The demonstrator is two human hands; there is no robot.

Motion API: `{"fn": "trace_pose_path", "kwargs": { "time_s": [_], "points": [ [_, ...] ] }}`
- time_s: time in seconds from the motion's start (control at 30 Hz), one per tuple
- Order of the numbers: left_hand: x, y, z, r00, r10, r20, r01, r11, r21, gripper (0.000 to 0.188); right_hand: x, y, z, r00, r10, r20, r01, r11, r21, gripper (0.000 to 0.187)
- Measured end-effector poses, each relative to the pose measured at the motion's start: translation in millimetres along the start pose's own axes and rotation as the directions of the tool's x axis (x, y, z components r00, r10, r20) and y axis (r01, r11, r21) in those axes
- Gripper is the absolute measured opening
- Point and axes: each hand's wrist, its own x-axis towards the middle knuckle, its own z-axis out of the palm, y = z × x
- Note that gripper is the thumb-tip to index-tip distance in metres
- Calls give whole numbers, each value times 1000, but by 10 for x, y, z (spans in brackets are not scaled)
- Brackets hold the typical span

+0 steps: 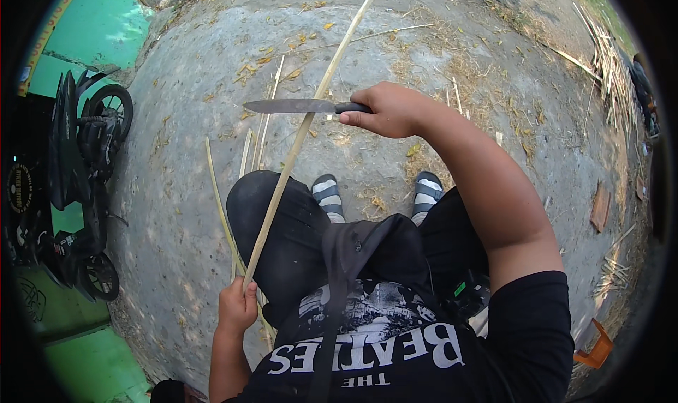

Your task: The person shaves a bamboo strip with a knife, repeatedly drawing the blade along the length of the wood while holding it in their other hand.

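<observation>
A long, pale bamboo strip [288,169] slants from low on the left up past the top edge of the view. Its near end is closed in my left hand [238,308], beside my left thigh. My right hand [387,111] grips the black handle of a knife [291,106], held out in front of my knees. The blade points left and crosses the strip; whether its edge cuts into the bamboo I cannot tell. More thin bamboo strips [222,214] lie to the left of my left leg, partly hidden by my hand and the held strip.
Two motorcycles [92,135] stand along the left by a green wall [99,39]. A heap of bamboo strips [611,71] lies at the far right. A brick-coloured piece [600,207] and an orange object [595,344] are on the right. Dry leaves and shavings litter the concrete ground [191,85].
</observation>
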Motion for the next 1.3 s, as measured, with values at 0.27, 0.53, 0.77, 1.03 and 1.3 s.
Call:
{"fn": "trace_pose_path", "kwargs": {
  "time_s": [0.27,0.53,0.77,1.03,1.3],
  "points": [
    [114,128,-233,997,-49,66,40,991,125,26,115,120,112,987,158,29,-159,984,84,67],
    [200,211,-322,997,71,22,-74,979,190,25,-11,1062,174,943,229,-241,-214,973,88,67],
    [47,2,-85,1000,30,-5,-29,993,110,24,-149,91,-68,981,122,-152,-103,986,128,60],
    [121,74,-162,998,28,64,-33,997,73,25,-63,532,-75,970,149,-192,-125,984,129,59],
    [115,58,-109,999,-11,38,10,1000,6,28,9,479,-104,986,149,-81,-142,986,85,65]
  ]
}}
